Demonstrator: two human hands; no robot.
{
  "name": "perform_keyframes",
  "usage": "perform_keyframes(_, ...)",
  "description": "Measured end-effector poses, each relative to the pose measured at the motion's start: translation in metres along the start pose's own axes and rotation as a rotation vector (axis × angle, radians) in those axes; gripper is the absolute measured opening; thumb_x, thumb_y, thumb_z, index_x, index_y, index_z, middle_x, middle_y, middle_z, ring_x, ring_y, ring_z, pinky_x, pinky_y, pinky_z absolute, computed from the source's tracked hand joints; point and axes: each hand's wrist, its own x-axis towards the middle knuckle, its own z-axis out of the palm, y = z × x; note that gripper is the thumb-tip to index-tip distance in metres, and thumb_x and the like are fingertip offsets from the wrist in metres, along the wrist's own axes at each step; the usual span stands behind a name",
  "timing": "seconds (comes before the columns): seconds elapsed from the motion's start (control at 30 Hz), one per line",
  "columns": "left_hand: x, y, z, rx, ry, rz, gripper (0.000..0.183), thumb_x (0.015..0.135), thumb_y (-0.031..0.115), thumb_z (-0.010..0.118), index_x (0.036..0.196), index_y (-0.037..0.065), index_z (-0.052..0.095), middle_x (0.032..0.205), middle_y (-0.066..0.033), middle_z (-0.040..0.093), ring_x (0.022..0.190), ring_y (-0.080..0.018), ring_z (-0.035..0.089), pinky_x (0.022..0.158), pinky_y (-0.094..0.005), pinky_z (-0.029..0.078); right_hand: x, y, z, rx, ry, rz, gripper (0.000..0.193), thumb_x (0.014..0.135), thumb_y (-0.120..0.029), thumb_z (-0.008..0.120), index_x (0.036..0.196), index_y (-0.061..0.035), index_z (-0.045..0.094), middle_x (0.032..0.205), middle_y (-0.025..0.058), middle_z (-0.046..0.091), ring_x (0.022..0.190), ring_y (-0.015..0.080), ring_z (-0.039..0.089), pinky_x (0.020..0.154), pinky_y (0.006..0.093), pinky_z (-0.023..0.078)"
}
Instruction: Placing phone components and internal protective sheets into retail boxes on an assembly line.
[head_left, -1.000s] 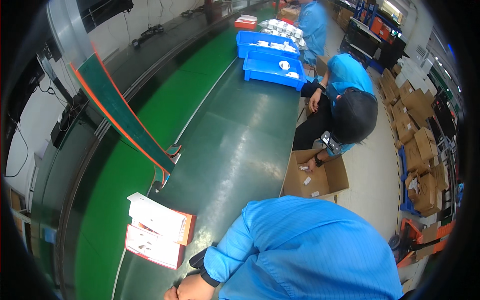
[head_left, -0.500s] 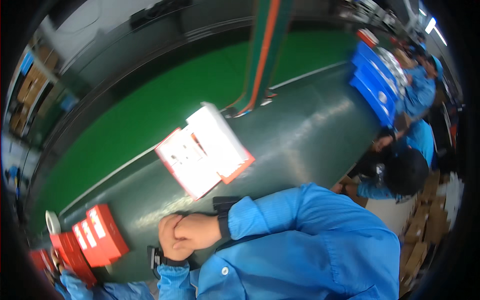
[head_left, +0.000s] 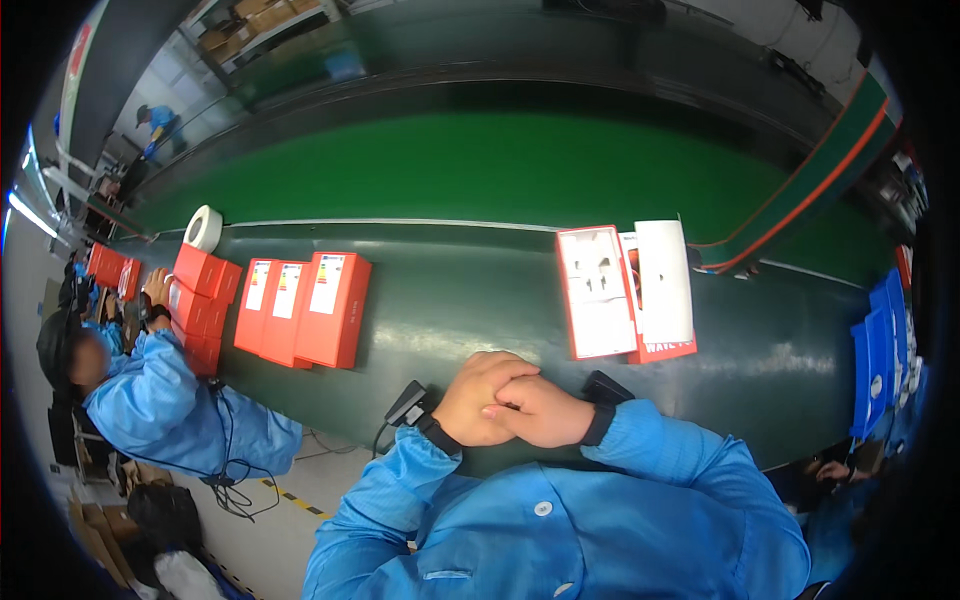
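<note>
Clearly, left hand (head_left: 474,398) and right hand (head_left: 552,413) clasp each other, apparently closed, near an open box (head_left: 604,330).

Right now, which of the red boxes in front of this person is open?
The open red box ahead of the right hand: its white interior shows, whereas the three labelled red boxes to the left look closed.

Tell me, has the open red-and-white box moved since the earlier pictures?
No, not that I can see: the view swung round, but the box still lies beside the foot of the green-and-orange post, near the pale line along the table.
</note>
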Motion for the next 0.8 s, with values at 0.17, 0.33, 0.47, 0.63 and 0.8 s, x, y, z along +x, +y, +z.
perform_keyframes(0.17,0.000,-0.005,-0.002,-0.016,-0.076,-0.004,0.064,0.068,0.025,0.084,0.128,0.009,0.066,0.122,-0.0118,0.071,0.117,-0.0371,0.064,0.104,-0.0473,0.047,0.000,0.004,-0.001,0.018,-0.028,-0.009,0.035,0.107,-0.026,0.062,0.087,0.0015,0.066,0.077,0.0162,0.063,0.072,0.0268,0.059,0.067,0.0417,0.049)
perform_keyframes(0.33,0.000,-0.005,-0.001,-0.030,-0.080,-0.022,0.063,0.069,0.024,0.083,0.128,0.010,0.066,0.122,-0.0110,0.071,0.116,-0.0371,0.065,0.104,-0.0474,0.047,-0.004,0.010,0.003,0.026,0.017,-0.055,0.026,0.106,-0.020,0.061,0.092,0.0014,0.065,0.085,0.0149,0.064,0.077,0.0261,0.060,0.070,0.0401,0.049)
perform_keyframes(0.47,-0.003,-0.004,0.003,-0.011,-0.071,-0.051,0.061,0.069,0.023,0.083,0.126,0.009,0.067,0.122,-0.0117,0.071,0.115,-0.0373,0.065,0.104,-0.0471,0.047,-0.005,0.015,0.003,-0.012,0.018,-0.052,0.017,0.102,-0.014,0.062,0.093,0.0004,0.065,0.088,0.0133,0.065,0.080,0.0251,0.062,0.070,0.0385,0.049)
perform_keyframes(0.63,0.000,0.001,0.001,-0.012,-0.054,-0.043,0.058,0.071,0.022,0.083,0.124,0.008,0.067,0.121,-0.0128,0.072,0.115,-0.0383,0.065,0.104,-0.0480,0.047,-0.005,0.013,0.002,-0.046,0.058,-0.099,0.015,0.099,-0.015,0.067,0.092,-0.0009,0.066,0.086,0.0134,0.065,0.079,0.0248,0.063,0.069,0.0386,0.050)
perform_keyframes(0.8,0.000,-0.011,0.005,0.064,-0.035,0.000,0.056,0.073,0.024,0.082,0.124,0.005,0.067,0.120,-0.0170,0.071,0.114,-0.0409,0.064,0.102,-0.0495,0.049,-0.001,0.011,0.008,-0.058,0.166,-0.129,0.034,0.099,-0.030,0.074,0.081,-0.0035,0.064,0.071,0.0147,0.064,0.063,0.0307,0.062,0.060,0.0450,0.049)
